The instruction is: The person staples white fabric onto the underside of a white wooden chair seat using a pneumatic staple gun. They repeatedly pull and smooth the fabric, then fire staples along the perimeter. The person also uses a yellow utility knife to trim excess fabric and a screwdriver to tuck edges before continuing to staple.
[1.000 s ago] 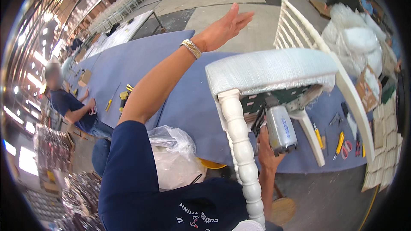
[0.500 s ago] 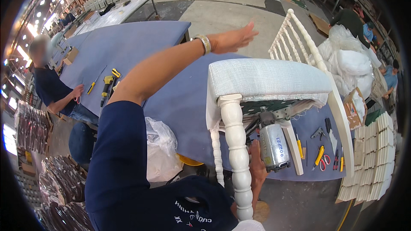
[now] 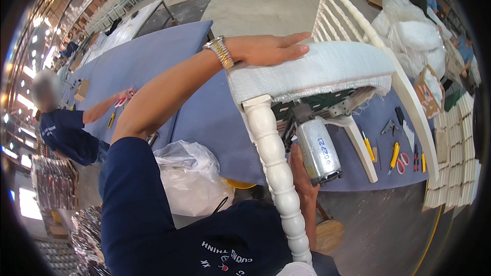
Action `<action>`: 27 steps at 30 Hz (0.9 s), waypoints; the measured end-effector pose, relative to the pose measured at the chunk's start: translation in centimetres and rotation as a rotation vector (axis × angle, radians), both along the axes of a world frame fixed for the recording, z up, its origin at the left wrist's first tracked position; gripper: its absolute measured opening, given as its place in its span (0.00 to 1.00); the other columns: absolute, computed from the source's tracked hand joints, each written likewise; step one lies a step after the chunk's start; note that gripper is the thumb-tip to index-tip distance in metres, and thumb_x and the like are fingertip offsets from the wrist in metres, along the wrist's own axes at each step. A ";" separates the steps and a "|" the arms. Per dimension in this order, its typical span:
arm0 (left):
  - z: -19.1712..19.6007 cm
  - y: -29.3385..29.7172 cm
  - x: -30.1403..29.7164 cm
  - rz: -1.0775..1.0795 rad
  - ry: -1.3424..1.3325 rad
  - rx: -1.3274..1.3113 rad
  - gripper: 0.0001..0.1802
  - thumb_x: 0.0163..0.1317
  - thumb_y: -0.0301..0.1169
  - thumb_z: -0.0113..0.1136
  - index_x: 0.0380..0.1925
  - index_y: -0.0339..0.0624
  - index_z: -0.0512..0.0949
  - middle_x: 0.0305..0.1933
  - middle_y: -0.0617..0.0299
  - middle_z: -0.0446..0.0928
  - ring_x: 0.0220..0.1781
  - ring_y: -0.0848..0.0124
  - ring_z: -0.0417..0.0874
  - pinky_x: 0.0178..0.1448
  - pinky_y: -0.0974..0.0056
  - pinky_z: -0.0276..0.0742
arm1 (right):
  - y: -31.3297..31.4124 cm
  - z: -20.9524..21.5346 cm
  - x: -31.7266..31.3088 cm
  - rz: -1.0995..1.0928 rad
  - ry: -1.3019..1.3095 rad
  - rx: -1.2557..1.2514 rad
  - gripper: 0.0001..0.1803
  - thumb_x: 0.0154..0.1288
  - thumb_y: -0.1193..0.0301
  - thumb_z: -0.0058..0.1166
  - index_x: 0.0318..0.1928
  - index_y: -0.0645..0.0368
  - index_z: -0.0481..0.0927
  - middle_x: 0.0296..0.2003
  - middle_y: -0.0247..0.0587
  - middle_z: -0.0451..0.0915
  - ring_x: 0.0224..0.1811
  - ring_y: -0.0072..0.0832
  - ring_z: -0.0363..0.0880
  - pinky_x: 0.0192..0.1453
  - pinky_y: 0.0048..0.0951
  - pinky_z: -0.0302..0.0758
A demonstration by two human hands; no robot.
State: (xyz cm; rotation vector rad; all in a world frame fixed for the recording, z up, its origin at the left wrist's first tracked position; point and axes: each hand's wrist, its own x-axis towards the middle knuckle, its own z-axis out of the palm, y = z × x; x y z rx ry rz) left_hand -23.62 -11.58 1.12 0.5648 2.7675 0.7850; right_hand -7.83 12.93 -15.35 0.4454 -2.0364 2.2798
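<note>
the left hand [image 3: 268,49], raised in the air a moment ago, is now being pressed flat and open on the white padded seat [image 3: 312,69] of the tilted chair, steadying it; the grey staple gun [image 3: 317,151] is being gripped by the right hand [image 3: 302,174] at six o'clock beneath the seat

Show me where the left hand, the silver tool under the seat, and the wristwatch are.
left hand [image 3: 268,48], head view, on the back of the hand lying flat on the white seat.
silver tool [image 3: 317,151], head view, on its metal body.
wristwatch [image 3: 221,52], head view, on the metal band.
</note>
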 end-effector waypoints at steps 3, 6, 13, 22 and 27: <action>0.7 1.3 1.1 -0.048 0.136 -0.116 0.47 0.78 0.64 0.34 0.80 0.37 0.51 0.79 0.31 0.57 0.76 0.41 0.69 0.80 0.55 0.62 | -0.9 0.6 -0.7 -0.012 0.021 -0.064 0.17 0.60 0.75 0.65 0.50 0.69 0.83 0.41 0.47 0.83 0.39 0.35 0.84 0.45 0.34 0.80; -0.2 1.7 1.4 -0.060 0.270 -0.224 0.45 0.79 0.62 0.34 0.80 0.36 0.52 0.78 0.27 0.58 0.74 0.36 0.70 0.79 0.52 0.64 | -1.4 0.8 -1.4 -0.031 0.035 -0.089 0.18 0.56 0.76 0.67 0.48 0.70 0.84 0.41 0.49 0.84 0.40 0.37 0.85 0.46 0.34 0.81; 1.1 4.2 2.9 0.004 0.288 -0.378 0.42 0.80 0.60 0.36 0.78 0.35 0.56 0.76 0.27 0.61 0.71 0.36 0.72 0.75 0.48 0.69 | -1.4 0.9 -2.2 0.042 0.080 -0.124 0.22 0.55 0.75 0.68 0.51 0.72 0.84 0.46 0.56 0.85 0.46 0.42 0.87 0.53 0.37 0.81; 0.2 4.8 3.5 0.037 0.434 -0.426 0.42 0.79 0.60 0.39 0.76 0.36 0.61 0.72 0.30 0.66 0.68 0.37 0.75 0.69 0.46 0.75 | -1.6 2.2 -2.3 0.063 0.173 -0.142 0.22 0.59 0.74 0.65 0.53 0.73 0.83 0.47 0.56 0.85 0.47 0.43 0.87 0.53 0.37 0.81; 0.8 5.1 3.6 0.045 0.376 -0.438 0.42 0.79 0.61 0.38 0.77 0.36 0.60 0.74 0.29 0.64 0.70 0.36 0.73 0.72 0.47 0.73 | -1.7 2.6 -2.5 0.053 0.159 -0.120 0.24 0.59 0.74 0.65 0.55 0.72 0.82 0.48 0.57 0.85 0.48 0.45 0.87 0.54 0.38 0.81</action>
